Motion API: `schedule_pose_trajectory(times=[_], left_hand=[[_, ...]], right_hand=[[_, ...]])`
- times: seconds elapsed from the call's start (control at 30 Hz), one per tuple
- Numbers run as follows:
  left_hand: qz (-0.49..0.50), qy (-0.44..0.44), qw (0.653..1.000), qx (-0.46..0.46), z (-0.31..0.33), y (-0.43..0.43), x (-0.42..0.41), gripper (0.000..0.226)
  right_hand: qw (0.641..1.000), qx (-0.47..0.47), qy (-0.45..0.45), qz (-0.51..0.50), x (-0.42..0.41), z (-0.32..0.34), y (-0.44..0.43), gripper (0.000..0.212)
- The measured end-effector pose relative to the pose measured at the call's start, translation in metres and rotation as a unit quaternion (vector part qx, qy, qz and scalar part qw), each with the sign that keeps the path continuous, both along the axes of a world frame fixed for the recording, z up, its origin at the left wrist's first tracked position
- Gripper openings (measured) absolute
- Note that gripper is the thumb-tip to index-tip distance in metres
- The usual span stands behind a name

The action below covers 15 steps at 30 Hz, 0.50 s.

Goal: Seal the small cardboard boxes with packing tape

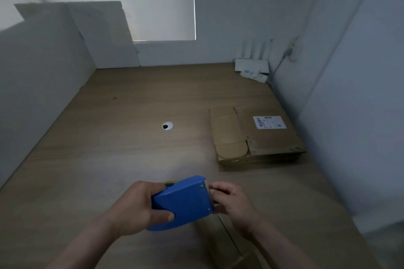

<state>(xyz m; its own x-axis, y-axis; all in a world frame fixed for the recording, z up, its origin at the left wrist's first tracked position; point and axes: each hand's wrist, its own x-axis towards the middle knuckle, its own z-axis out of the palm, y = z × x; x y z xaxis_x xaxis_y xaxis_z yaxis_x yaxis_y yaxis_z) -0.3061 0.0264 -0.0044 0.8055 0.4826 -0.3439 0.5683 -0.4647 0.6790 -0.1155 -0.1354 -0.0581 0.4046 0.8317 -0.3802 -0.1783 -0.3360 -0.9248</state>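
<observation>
The left hand (pixel 140 207) is gripping the blue tape dispenser (pixel 183 201) from its left side, with the thumb curling along the near edge and the fingers wrapping over the top. It is holding the dispenser above the desk (pixel 131 137) in the lower middle of the frame. The right hand (pixel 231 203) is meeting the dispenser's right end, with its fingers curling in at the mouth as if pinching the loose tape end. No strip of tape is showing, so I cannot tell whether the hand is holding anything.

Just below and to the right of the hands, toward the bottom edge, what appears to be a cardboard box (pixel 227 244) is lying. It is partly hidden under the right forearm. A dark seam is running along its top from the dispenser's mouth down toward the lower right. That seam is the line the tape will probably need to follow, and the right hand is the nearer one to it.

Further out, in the right middle of the frame, a stack of flattened boxes (pixel 236 133) is lying well apart from both hands, the top one carrying a white label (pixel 269 122). A round cable hole (pixel 167 126) is sitting mid-desk, and a white router (pixel 251 65) is standing in the upper right corner.
</observation>
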Motion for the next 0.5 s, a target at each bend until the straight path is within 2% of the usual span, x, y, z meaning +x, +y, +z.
schedule_pose_trajectory(times=[0.07,0.13,0.27,0.33,0.43,0.5], left_hand=[[-0.005,-0.003,1.0,-0.019,0.003,-0.003,0.002,0.015],[-0.006,-0.004,0.999,-0.034,0.004,-0.003,0.003,0.017],[-0.007,0.002,0.999,-0.051,0.004,0.0,0.0,0.013],[-0.009,0.005,0.998,-0.058,0.003,0.003,-0.002,0.017],[-0.019,-0.001,0.998,-0.065,0.003,0.005,-0.002,0.016],[-0.02,-0.007,0.998,-0.067,0.005,0.005,-0.003,0.015]], right_hand=[[0.999,0.004,0.018,-0.027,0.0,0.001,-0.005,0.019],[0.998,0.008,0.047,-0.045,0.001,0.002,-0.008,0.033],[0.996,0.041,0.076,-0.023,-0.005,0.009,-0.014,0.041],[0.995,0.042,0.089,-0.027,-0.009,0.012,-0.013,0.037],[0.993,0.019,0.099,-0.059,-0.014,0.01,-0.011,0.018],[0.992,0.003,0.099,-0.079,-0.019,0.009,-0.009,0.019]])
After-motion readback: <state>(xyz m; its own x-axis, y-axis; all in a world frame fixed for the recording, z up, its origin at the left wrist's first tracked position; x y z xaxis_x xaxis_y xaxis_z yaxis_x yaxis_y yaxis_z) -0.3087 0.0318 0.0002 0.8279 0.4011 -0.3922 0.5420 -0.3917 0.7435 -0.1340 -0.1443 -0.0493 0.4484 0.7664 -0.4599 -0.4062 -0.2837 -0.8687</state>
